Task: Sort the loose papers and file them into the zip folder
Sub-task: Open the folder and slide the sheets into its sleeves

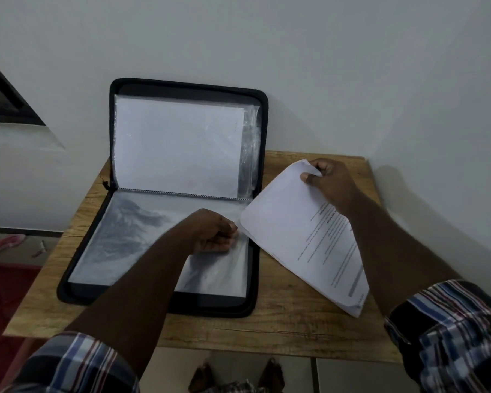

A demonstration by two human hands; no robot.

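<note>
A black zip folder [255, 279] lies open on a small wooden table [281, 330], its upper half leaning against the wall. A white sheet [179, 143] sits in a clear sleeve of the upper half. My left hand [214, 232] pinches the right edge of a clear plastic sleeve [131, 239] on the lower half. My right hand [328, 181] grips the top corner of a stack of printed papers [295, 231], held tilted just right of the folder, its lower end over the table.
The table stands in a corner, with white walls behind and to the right. A dark window frame [3, 97] is at far left. Red fabric [0, 293] lies on the floor at left, and feet [236, 375] show below the table's front edge.
</note>
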